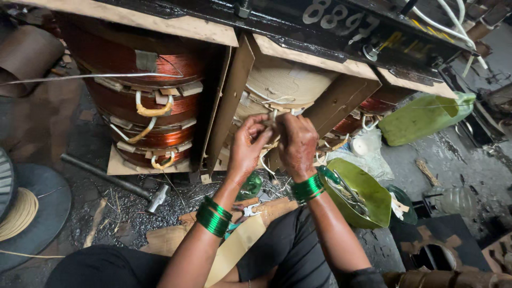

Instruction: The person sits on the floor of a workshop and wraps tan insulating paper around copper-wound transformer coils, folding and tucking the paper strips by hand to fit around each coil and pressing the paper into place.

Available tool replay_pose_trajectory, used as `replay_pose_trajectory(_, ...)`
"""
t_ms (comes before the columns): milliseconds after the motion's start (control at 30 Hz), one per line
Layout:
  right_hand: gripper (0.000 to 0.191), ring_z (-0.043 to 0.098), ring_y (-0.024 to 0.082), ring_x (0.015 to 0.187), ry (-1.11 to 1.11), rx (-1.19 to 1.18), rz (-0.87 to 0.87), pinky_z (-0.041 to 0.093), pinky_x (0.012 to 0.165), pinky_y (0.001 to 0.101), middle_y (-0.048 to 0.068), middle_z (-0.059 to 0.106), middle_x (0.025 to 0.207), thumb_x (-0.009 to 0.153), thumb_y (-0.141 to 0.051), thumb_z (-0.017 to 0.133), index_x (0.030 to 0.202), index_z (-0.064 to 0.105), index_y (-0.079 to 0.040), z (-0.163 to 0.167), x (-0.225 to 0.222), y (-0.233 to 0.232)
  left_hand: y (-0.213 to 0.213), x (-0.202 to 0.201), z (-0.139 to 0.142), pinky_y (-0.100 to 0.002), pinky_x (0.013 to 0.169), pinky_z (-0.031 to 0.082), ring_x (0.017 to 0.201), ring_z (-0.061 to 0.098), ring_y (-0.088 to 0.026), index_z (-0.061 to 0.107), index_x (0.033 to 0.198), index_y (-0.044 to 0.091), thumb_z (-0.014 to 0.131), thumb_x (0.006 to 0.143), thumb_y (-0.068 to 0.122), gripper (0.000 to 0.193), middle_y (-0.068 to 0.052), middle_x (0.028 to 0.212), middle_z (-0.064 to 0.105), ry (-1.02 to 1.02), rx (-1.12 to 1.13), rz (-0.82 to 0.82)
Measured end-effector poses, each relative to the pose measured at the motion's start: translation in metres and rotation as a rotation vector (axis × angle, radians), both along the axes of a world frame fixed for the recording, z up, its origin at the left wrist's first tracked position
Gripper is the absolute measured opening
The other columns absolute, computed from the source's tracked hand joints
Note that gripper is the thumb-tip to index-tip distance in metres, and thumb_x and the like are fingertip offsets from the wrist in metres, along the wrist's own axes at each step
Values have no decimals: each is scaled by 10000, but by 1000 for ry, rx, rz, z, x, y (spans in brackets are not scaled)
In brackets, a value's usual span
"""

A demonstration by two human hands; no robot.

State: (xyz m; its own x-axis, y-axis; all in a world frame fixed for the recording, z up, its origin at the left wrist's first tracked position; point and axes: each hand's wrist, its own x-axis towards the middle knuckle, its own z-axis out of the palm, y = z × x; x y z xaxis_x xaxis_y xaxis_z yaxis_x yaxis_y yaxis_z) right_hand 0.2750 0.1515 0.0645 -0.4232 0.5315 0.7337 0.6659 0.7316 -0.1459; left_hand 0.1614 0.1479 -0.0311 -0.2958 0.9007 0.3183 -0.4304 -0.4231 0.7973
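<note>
Grimy, oil-dark floor (96, 154) spread under a large transformer core, its copper coil (144, 90) on one side and a paper-wrapped coil (288, 85) in the middle, parted by a brown insulating board (229, 101) standing upright between them. Both hands met close against the front of the paper-wrapped coil. The left hand (246, 146) was pinched shut on a pale lead wire (273, 114) coming off the winding, and the right hand (296, 143) was closed on the same wire just beside it, fingers touching, seemingly so that one hand could steady the strand while the other worked it. Green bangles (213, 216) sat on both wrists. A hammer (114, 181) lay on the floor to the left, well apart from the hands. A green tray (368, 192) with metal tools stood just right of the right forearm, probably kept there for easy reach. A green canister (421, 117) lay on its side farther right, near the core.
</note>
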Motion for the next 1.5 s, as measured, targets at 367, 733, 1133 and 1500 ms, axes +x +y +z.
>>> replay_pose_trajectory(367, 381, 619, 285, 928, -260, 94, 56, 489, 826, 398, 87, 703, 1107, 837, 11, 638, 1209, 692, -54, -4, 34, 7, 2, -11, 18, -231, 584, 543, 660, 665, -53, 747, 875, -12, 794, 840, 81, 110, -33, 750, 746, 237, -203, 51)
replay_pose_trajectory(733, 346, 566, 305, 1086, -157, 187, -46, 420, 938, 459, 108, 617, 1280, 898, -126, 705, 1240, 678, -77, -26, 27, 5, 7, -20, 35, -254, 542, 427, 614, 547, -79, 690, 854, -12, 739, 938, 156, 194, -52, 699, 630, 363, -206, -24)
replay_pose_trajectory(1133, 288, 572, 318, 1119, 449, -59, -68, 479, 973, 435, 132, 565, 1174, 849, -113, 816, 1028, 610, -18, -27, 17, -6, -4, 14, 34, -287, 739, 573, 800, 708, -126, 711, 1075, -3, 728, 898, 66, 190, -47, 927, 738, -300, -292, -62)
replay_pose_trajectory(1500, 293, 656, 238, 994, 61, 354, 20, 484, 864, 408, 97, 723, 1212, 916, -61, 778, 1183, 664, -25, -32, 27, -10, 14, 51, 14, -240, 735, 505, 821, 598, -84, 666, 1062, -47, 694, 994, 10, 93, -32, 931, 668, -344, -85, 201)
